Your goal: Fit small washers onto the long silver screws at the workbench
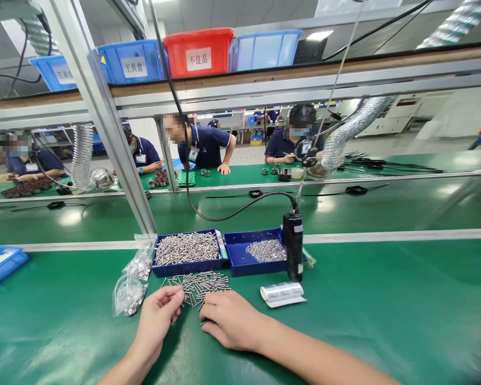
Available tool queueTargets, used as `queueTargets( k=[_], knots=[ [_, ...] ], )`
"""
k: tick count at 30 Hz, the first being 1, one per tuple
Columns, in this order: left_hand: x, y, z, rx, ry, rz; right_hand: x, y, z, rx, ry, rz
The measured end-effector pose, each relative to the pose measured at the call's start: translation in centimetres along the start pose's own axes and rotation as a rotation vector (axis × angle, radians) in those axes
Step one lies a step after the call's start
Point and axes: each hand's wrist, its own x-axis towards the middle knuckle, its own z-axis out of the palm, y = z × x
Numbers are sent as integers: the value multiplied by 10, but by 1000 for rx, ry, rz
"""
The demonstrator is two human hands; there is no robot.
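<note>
Your left hand (157, 316) rests on the green mat (385, 321) at the near left edge of a loose pile of screws (198, 283), its fingers curled with the tips pinched together right at the pile; whether a screw sits between them is too small to tell. Your right hand (228, 321) lies palm down just right of it, fingers bent inward and touching the near edge of the same pile, and you cannot tell whether anything is under them. The pile lies on the mat directly in front of a blue tray of long screws (186, 251), which stands beside a second blue tray holding small silver parts (260, 251). A black electric screwdriver (293, 246) hangs upright on its cable at the right corner of that second tray. Clear plastic bags of hardware (133, 280) lie left of the pile, near your left hand, and a small white label roll (282, 293) lies to the right of your right hand. Other people work at the far bench.
</note>
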Motion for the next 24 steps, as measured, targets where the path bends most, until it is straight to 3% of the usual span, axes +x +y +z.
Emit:
queueTargets(
  k=[7,14,20,24],
  knots=[
    [21,-13,9,-69,-64,124,10,12,14,97,86,188],
    [33,-16,12,-123,-85,143,16,12,20,148,170,186],
    [25,-10,11,-181,-83,122,34,22,-32,-16,304,243],
    [22,-8,9,-220,-79,97,61,44,-66,-208,136,171]
  ],
)
